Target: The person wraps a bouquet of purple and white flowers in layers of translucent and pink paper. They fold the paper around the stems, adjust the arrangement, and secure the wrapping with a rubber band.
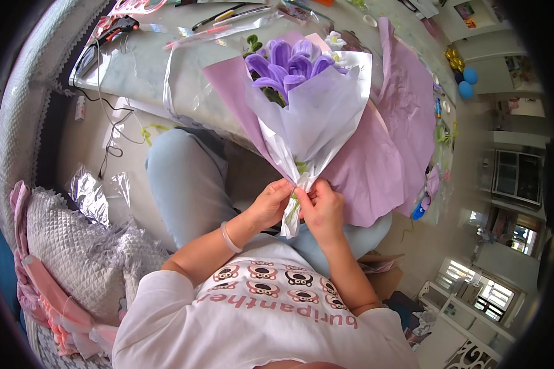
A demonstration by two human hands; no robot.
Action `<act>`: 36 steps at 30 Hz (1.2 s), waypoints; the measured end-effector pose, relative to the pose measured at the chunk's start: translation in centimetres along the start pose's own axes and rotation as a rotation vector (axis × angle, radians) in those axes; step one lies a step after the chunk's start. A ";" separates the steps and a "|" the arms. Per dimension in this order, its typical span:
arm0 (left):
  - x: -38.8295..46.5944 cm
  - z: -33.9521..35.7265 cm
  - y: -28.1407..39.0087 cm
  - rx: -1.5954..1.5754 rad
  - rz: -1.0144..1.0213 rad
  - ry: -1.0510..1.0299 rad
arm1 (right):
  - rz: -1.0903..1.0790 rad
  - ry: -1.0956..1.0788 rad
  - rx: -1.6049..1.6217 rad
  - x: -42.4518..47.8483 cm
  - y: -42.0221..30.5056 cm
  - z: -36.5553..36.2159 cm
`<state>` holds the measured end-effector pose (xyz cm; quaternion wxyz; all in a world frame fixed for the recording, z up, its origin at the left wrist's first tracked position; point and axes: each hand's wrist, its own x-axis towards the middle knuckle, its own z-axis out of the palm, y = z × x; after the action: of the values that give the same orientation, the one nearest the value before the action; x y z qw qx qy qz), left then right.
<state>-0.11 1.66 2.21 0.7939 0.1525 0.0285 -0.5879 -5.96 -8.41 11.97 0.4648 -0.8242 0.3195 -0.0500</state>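
A bouquet of purple fuzzy pipe-cleaner flowers (290,67) stands upright before me, wrapped in pale lilac and white paper (311,115). Small white flowers (335,40) and green leaves (254,44) show around its top. At the gathered neck, my left hand (274,199) pinches the paper from the left side. My right hand (322,207) grips the same neck from the right, its thumb against the wrap. Below both hands hangs the crumpled white stem end (290,221). Mauve wrapping paper (374,170) spreads behind and to the right of the bouquet.
A glue gun (120,28) lies on the table (134,60) at the far left, its cable trailing to the floor. Pens (219,16) are at the table's back. A quilted sofa cover (69,249) is on my left. A cardboard box (382,281) stands at my right.
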 end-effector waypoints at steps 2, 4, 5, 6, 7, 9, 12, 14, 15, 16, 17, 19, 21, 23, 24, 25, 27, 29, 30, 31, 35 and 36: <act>0.1 0.3 -0.1 0.018 0.007 0.033 | -0.091 0.044 -0.037 0.2 1.7 0.4; 0.1 0.4 -0.5 0.003 0.022 0.116 | -0.136 0.050 -0.126 0.2 1.3 -0.3; 0.2 0.5 -0.6 -0.004 0.028 0.157 | -0.135 0.033 -0.192 0.1 0.6 -1.4; 0.2 -0.2 -0.8 0.004 0.024 0.131 | -0.128 0.020 -0.262 -0.1 -0.6 -2.6; 0.1 -1.0 -0.8 0.011 0.018 0.105 | -0.219 0.195 -0.332 0.2 -1.6 -3.8; 0.1 -0.2 -0.6 0.055 0.028 0.138 | -0.498 0.527 -0.497 2.0 -1.8 -6.9; 0.4 0.0 -0.8 0.043 0.023 0.160 | -0.228 0.426 -0.480 4.3 1.2 -9.8; 0.6 -0.4 -0.9 0.051 0.036 0.151 | -0.057 0.315 -0.361 5.1 2.3 -10.4; 0.6 -0.7 -1.0 0.055 0.042 0.153 | -0.007 0.275 -0.349 5.3 2.5 -10.5; 0.5 -0.9 -0.9 0.061 0.035 0.140 | 0.042 0.235 -0.337 5.4 2.8 -10.6; 0.5 -1.0 -0.9 0.063 0.038 0.134 | 0.026 0.220 -0.383 5.7 3.1 -10.8; 0.5 -1.0 -0.8 0.068 0.042 0.120 | -0.004 0.191 -0.475 6.1 3.6 -11.1; 0.5 -1.0 -0.9 0.057 0.046 0.120 | 0.074 0.022 -0.234 6.6 4.1 -11.5; 0.5 -0.9 -0.8 0.057 0.056 0.132 | 0.197 -0.149 0.090 6.6 3.8 -11.6; 0.5 -0.7 -0.8 0.059 0.061 0.145 | 0.286 -0.235 0.293 6.4 2.8 -11.5; 0.5 -0.4 -0.7 0.061 0.066 0.158 | 0.374 -0.320 0.497 6.2 2.2 -11.3; 0.6 -0.1 -0.7 0.071 0.069 0.162 | 0.455 -0.306 0.593 6.0 2.3 -10.5; 0.5 0.2 -0.8 0.075 0.074 0.163 | 0.503 -0.311 0.692 5.7 2.3 -10.2; 0.5 0.4 -0.9 0.074 0.079 0.163 | 0.511 -0.326 0.745 5.6 2.3 -10.0; 0.4 0.5 -0.9 0.074 0.085 0.163 | 0.518 -0.341 0.797 5.5 2.2 -9.9; 0.6 -0.2 -1.1 0.033 0.098 0.073 | 0.492 -0.242 0.864 4.4 1.2 -7.5; 0.8 1.0 -1.2 0.039 0.102 0.128 | 0.470 -0.246 0.912 4.0 1.7 -6.6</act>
<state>-1.10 0.36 2.72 0.8164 0.2062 0.0599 -0.5361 -6.12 -16.22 13.46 0.8090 -0.4443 0.3845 0.0189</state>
